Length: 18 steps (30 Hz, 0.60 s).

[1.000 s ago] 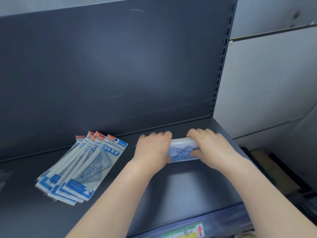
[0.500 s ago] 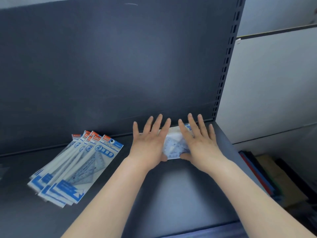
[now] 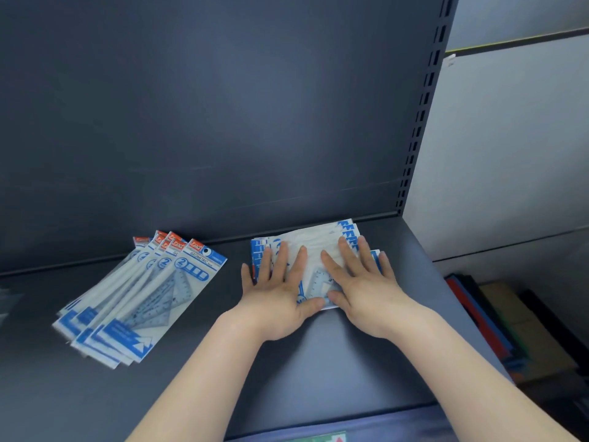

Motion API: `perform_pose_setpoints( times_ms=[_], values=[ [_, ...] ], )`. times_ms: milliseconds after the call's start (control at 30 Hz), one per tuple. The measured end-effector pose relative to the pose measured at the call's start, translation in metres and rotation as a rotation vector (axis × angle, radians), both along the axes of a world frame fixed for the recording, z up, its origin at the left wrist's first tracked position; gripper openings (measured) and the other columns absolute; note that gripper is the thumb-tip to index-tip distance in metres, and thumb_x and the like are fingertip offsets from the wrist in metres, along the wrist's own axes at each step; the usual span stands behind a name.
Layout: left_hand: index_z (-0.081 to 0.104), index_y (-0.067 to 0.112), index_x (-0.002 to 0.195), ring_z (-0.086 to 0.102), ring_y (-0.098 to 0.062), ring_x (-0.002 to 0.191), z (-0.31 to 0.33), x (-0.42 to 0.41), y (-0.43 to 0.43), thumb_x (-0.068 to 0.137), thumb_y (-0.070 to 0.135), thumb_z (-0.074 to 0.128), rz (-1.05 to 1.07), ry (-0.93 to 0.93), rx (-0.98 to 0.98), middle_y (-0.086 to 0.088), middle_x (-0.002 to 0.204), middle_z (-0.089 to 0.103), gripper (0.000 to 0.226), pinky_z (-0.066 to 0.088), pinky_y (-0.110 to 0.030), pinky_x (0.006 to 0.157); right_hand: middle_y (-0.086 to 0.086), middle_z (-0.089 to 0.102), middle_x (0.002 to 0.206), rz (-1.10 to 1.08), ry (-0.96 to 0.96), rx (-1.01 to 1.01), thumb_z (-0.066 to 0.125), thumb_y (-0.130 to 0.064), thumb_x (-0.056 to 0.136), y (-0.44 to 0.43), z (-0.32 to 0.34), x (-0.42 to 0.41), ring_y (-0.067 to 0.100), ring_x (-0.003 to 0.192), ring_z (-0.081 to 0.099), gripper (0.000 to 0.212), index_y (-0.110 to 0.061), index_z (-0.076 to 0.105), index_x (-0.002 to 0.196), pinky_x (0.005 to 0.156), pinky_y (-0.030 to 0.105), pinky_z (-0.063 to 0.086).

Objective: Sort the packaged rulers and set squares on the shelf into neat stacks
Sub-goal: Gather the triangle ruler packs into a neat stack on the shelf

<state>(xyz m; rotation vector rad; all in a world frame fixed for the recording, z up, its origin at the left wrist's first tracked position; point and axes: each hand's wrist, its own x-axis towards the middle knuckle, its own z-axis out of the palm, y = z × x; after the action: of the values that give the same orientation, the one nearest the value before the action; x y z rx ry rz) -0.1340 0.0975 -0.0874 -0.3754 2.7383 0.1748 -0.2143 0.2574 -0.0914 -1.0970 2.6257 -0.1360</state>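
Far left on the dark grey metal shelf (image 3: 350, 362): fanned stack of set-square packs (image 3: 137, 298), glossy clear sleeves with blue-and-white card and red top tabs, lying flat and angled, translucent triangle showing through the top pack. Well apart to the right, a second pile of packs (image 3: 318, 247) lies flat against the matte back panel (image 3: 223, 106), edges slightly staggered. Left hand (image 3: 277, 298) presses flat on its left part, fingers spread, gripping nothing. Right hand (image 3: 363, 288) lies likewise flat on the right part, palm down, fingers splayed; thumbs nearly meet. Slotted upright (image 3: 417, 129) bounds the shelf. Coloured folders (image 3: 478, 320) far right, below.
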Motion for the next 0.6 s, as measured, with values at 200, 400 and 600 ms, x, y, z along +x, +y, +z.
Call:
perform_pose_setpoints(
  times_ms=[200,400,600],
  values=[
    [-0.029,0.038,0.146,-0.03,-0.024,0.144,0.006,0.004,0.005,0.093,0.068,0.025,-0.013,-0.103,-0.043,0.003,0.157,-0.033,0.081,-0.014,-0.06,0.114,-0.003,-0.027,0.157,0.047,-0.031,0.013,0.026,-0.041,0.102,0.001,0.0,0.003,0.021,0.144,-0.026,0.063,-0.035,-0.014,0.15,0.119,0.046,-0.009],
    [-0.021,0.037,0.15,-0.028,-0.023,0.146,0.012,0.009,-0.004,0.095,0.063,0.03,0.002,0.025,-0.044,0.002,0.159,-0.028,0.08,-0.014,-0.061,0.114,0.0,-0.025,0.158,0.057,0.023,-0.024,0.029,-0.039,0.102,-0.015,0.011,0.017,0.021,0.144,-0.026,0.062,-0.032,-0.009,0.151,0.118,0.05,-0.007],
    [-0.002,0.026,0.156,-0.013,-0.023,0.15,0.026,0.055,-0.064,0.1,0.046,0.037,0.204,0.151,-0.112,0.0,0.163,-0.013,0.071,0.003,-0.057,0.119,0.001,-0.01,0.161,0.147,0.027,-0.163,0.032,-0.031,0.102,-0.063,0.018,0.051,0.02,0.147,-0.015,0.057,-0.024,0.009,0.153,0.119,0.045,0.0]
  ],
)
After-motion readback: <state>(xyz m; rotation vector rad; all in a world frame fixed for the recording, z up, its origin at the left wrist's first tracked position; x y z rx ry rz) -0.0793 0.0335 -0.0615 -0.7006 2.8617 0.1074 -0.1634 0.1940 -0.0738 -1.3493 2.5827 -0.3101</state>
